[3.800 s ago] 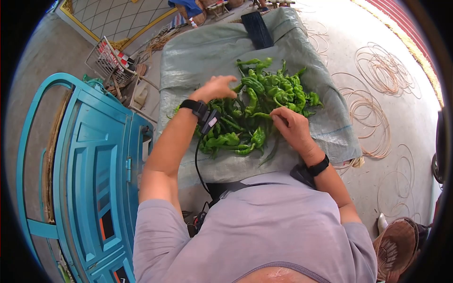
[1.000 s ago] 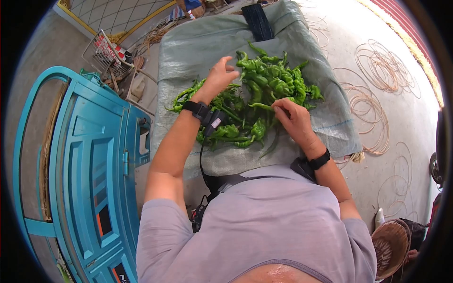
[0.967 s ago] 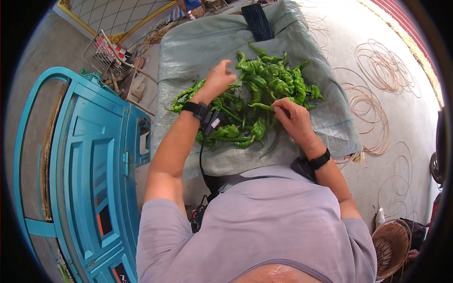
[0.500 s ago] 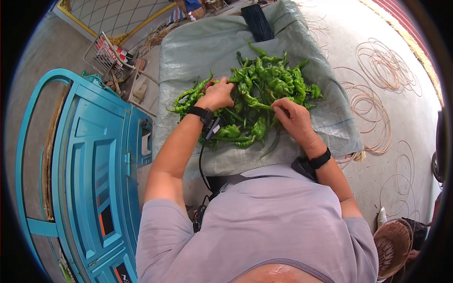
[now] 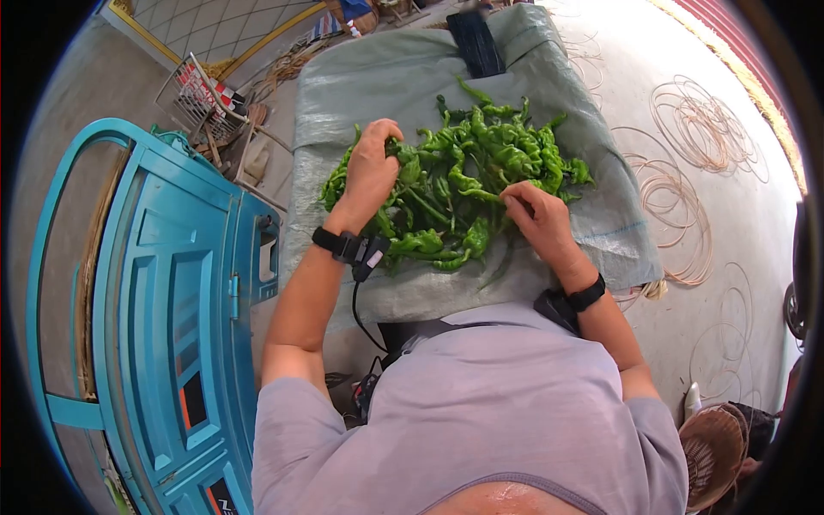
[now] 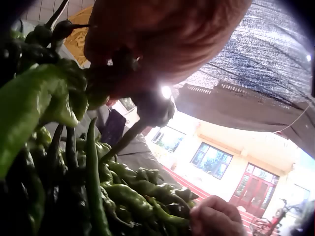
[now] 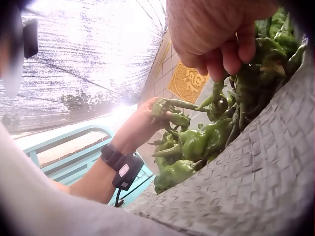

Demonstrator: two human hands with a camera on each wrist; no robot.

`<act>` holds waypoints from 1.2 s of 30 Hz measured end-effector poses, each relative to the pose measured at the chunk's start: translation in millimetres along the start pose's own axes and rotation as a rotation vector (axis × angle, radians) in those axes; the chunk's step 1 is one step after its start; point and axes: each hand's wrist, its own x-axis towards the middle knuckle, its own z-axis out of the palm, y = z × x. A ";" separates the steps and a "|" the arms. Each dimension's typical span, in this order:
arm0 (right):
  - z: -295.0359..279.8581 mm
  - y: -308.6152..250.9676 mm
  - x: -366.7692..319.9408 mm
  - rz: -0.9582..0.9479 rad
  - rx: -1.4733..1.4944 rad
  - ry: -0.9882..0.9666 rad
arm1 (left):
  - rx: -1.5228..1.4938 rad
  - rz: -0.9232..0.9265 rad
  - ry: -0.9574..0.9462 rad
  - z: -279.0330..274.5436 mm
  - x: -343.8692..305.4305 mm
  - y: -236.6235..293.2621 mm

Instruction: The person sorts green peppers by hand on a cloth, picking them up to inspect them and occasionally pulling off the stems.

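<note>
A heap of green peppers [image 5: 511,150] lies spread over a grey-green woven sheet [image 5: 360,86]. My left hand [image 5: 369,167] is at the left part of the heap, its fingers curled round a green pepper [image 5: 405,161] that hangs by the fingertips. The right wrist view shows that left hand [image 7: 138,125] beyond the heap, with peppers at its fingertips. At the heap's near right side, my right hand [image 5: 542,221] pinches the end of a long green pepper [image 5: 475,190] between thumb and fingers. In the right wrist view, the right hand's curled fingers [image 7: 231,56] partly hide this pepper.
On the sheet's far edge lies a dark, flat cloth-like item [image 5: 476,43]. A blue metal vehicle panel [image 5: 172,283] stands at the left. Coiled cane strips [image 5: 699,129] lie on the floor at the right, with a wicker basket [image 5: 712,451] nearer. A wire basket [image 5: 202,99] stands at the back left.
My left hand came down onto the heap from above it, then moved left and now holds a pepper. The right hand has stayed nearly in place, pinching its pepper.
</note>
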 end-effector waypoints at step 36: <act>7.0 -36.8 15.7 0.369 0.481 -0.407 | -0.322 0.057 0.382 78.8 -30.0 86.3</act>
